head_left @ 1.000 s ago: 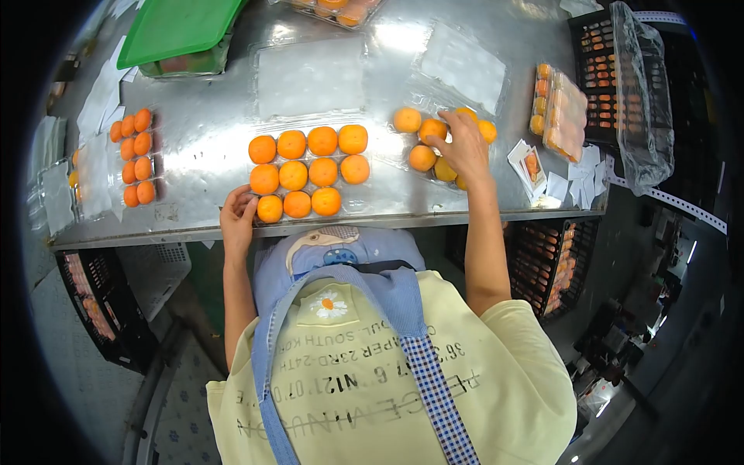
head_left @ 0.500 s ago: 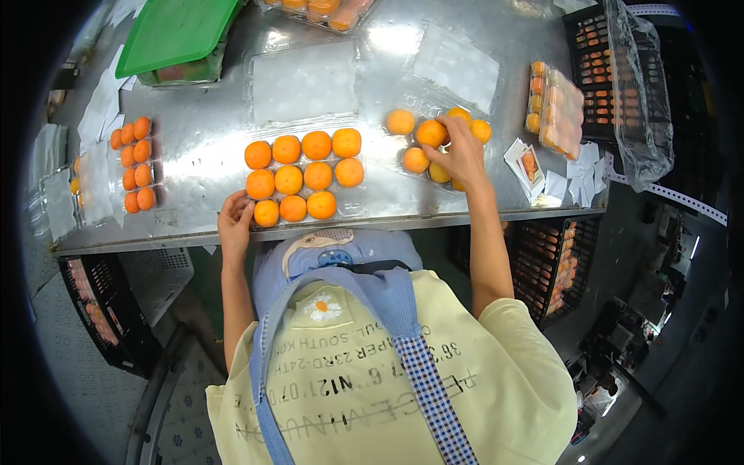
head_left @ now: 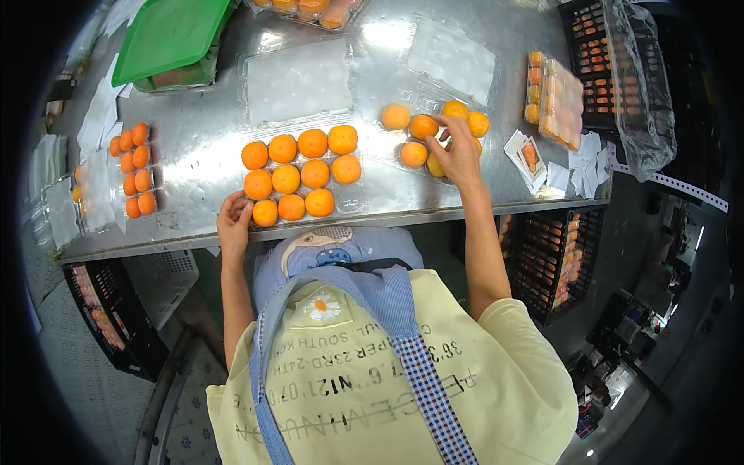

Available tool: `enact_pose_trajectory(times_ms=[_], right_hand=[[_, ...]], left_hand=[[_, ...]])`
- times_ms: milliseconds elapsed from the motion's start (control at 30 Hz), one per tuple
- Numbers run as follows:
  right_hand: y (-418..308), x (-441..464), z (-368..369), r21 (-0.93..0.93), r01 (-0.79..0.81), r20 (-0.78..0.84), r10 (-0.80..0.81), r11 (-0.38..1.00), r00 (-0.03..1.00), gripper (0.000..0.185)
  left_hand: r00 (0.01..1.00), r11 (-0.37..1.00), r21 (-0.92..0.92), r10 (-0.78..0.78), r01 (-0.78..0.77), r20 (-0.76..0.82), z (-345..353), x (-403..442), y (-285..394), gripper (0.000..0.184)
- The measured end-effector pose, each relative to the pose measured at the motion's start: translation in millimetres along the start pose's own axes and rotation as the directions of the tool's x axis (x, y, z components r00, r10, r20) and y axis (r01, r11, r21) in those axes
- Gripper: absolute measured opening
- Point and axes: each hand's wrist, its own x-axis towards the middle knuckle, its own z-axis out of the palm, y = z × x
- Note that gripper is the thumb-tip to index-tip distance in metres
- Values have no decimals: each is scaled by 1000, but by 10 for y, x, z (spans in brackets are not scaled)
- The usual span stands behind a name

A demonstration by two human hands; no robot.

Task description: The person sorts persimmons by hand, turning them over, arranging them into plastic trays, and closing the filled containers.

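Note:
My left hand [head_left: 234,219] is closed at the near left corner of a clear plastic tray [head_left: 350,203], its thumb beside an orange [head_left: 265,212]. Rows of oranges fill most of that tray, and one pocket at its near right corner holds none. My right hand [head_left: 459,153] reaches over a second clear tray, thumb and forefinger apart at the right edge of an orange [head_left: 424,126]. Around it sit another orange [head_left: 395,117] and several more, some partly hidden beneath the hand. White-lined lids [head_left: 298,81] lie folded back behind both trays.
Farther left stands an open pack of oranges [head_left: 141,158]. A green tray [head_left: 167,39] is at the back left. To the right are a closed pack [head_left: 559,105], printed cards [head_left: 527,161] and a black crate [head_left: 593,66]. More crates [head_left: 552,263] stand below the table edge [head_left: 387,217].
The orange at my right fingertips has shifted slightly left and lies lower in the tray, with the fingers now at its edge. My left hand stays at the tray corner.

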Motion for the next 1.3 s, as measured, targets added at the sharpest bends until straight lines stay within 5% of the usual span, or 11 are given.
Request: enact_pose_trajectory(times_ms=[200, 400, 533, 633, 733, 967, 1167, 1267, 1300], right_hand=[[-276, 236, 50, -104, 264, -82, -273, 959, 959, 29], [31, 224, -178, 108, -39, -201, 61, 993, 978, 23], [157, -79, -307, -2, -90, -142, 89, 996, 986, 20], [-16, -279, -242, -132, -20, 15, 22, 991, 1000, 28], [-241, -323, 16, -199, 264, -9, -272, 944, 962, 40], [-251, -283, 121, -263, -43, 182, 93, 964, 979, 43], [-220, -301, 137, -306, 46, 150, 0, 951, 989, 43], [-199, -327, 126, -128, -56, 144, 74, 990, 987, 44], [-189, -328, 110, 222, -221, 175, 184, 950, 967, 45]], left_hand=[[1000, 1000, 0, -4, 4, -5, 22, -28, 56, 29], [1000, 1000, 10, -3, 3, -17, 1, -19, 4, 29], [1000, 1000, 5, -1, 1, -20, 22, -30, 5, 29], [1000, 999, 41, -1, 1, 4, -30, -4, -39, 29], [1000, 999, 45, -24, 23, 11, -37, -7, -29, 29], [1000, 999, 32, -17, 17, 24, -44, 11, -60, 29], [1000, 1000, 4, 12, -12, -9, 20, -33, 37, 28], [1000, 1000, 2, 10, -10, -10, 29, -33, 40, 28], [1000, 1000, 1, 14, -14, -16, 42, -27, 46, 29]])
